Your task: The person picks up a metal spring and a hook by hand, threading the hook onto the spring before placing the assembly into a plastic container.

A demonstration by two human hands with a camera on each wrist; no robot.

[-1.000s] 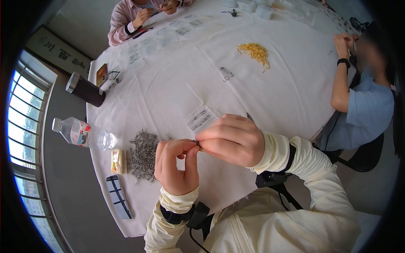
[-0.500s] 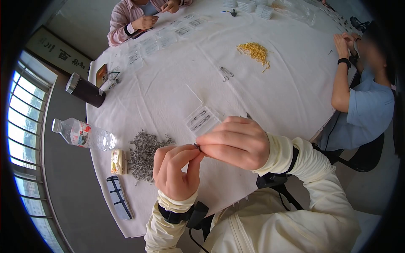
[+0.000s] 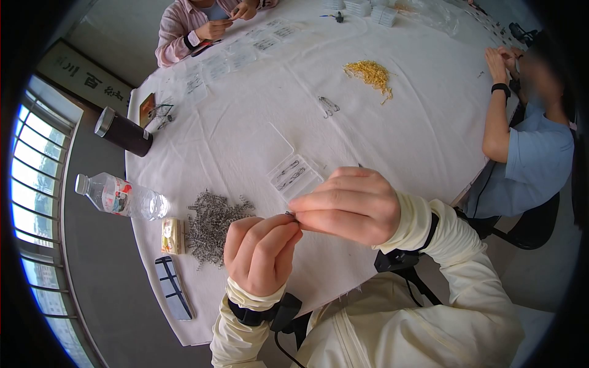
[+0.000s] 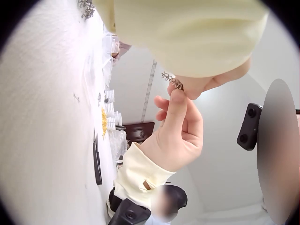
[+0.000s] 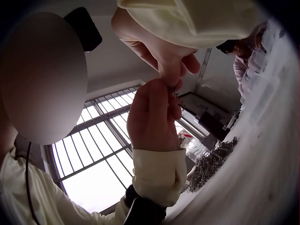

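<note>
Above the table, fingertips of the left hand [image 3: 261, 254] and right hand [image 3: 353, 205] meet, pinching a small dark metal piece [image 3: 290, 213]. In the left wrist view it appears as a coiled wire piece [image 4: 172, 80] between the hands, one end sticking out past the fingertips. The right wrist view shows only a bit of it. Just beyond the right fingers lies an open clear compartment box [image 3: 293, 175] with several dark wire pieces inside. Left of the left hand is a heap of coiled wire pieces [image 3: 211, 230].
A plastic bottle [image 3: 126, 196], a dark tumbler [image 3: 126, 132], a small packet [image 3: 172, 235] and a phone [image 3: 173, 288] are along the left edge. Farther back lie a yellow pile [image 3: 371, 75], some wire hooks [image 3: 329, 107] and clear boxes [image 3: 230, 58]. Two other people sit at the table.
Both hands have shifted slightly right, still joined at the fingertips. The left fingers have closed in together, and more of the wire heap shows beside them.
</note>
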